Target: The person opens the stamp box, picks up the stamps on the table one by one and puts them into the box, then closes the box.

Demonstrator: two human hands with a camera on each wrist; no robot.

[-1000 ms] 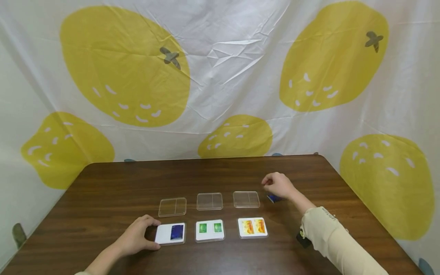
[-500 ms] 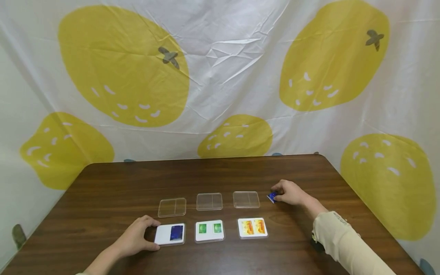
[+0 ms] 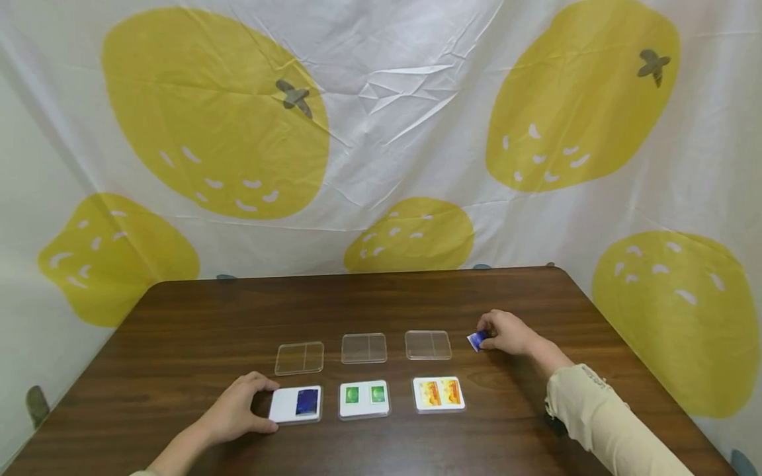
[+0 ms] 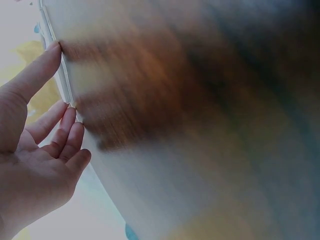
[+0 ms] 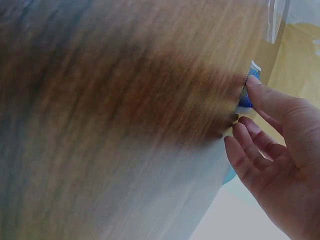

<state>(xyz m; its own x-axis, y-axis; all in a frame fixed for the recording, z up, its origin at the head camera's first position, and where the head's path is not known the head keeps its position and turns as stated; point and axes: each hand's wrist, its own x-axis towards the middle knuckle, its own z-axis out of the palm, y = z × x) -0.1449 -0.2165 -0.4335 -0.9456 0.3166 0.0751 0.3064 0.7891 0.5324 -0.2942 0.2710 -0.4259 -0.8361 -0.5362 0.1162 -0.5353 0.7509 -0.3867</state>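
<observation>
My left hand (image 3: 238, 408) holds the left side of a flat plastic case (image 3: 282, 405), thumb at the near corner and index finger at the far one. The case has a white inside with a dark blue rectangle (image 3: 306, 401) on its right half. In the left wrist view, thumb and fingertips meet the case's thin edge (image 4: 65, 80). Over at the right, my right hand (image 3: 508, 332) pinches a small blue packet (image 3: 476, 340) between thumb and fingers, close to the tabletop. The right wrist view shows the packet's pale, crimped-looking end (image 5: 255, 65) past the thumb.
A middle case (image 3: 364, 408) bears two green pieces, and a right case (image 3: 421, 404) two orange ones. Behind the cases lie three clear lids (image 3: 299, 358), (image 3: 364, 348), (image 3: 427, 345) in a row. A lemon-print curtain (image 3: 411, 158) hangs behind the brown table (image 3: 381, 301).
My right hand has come down and to the right onto the blue packet, now pinching it and shifting it slightly right. The left hand has stayed at its case.
</observation>
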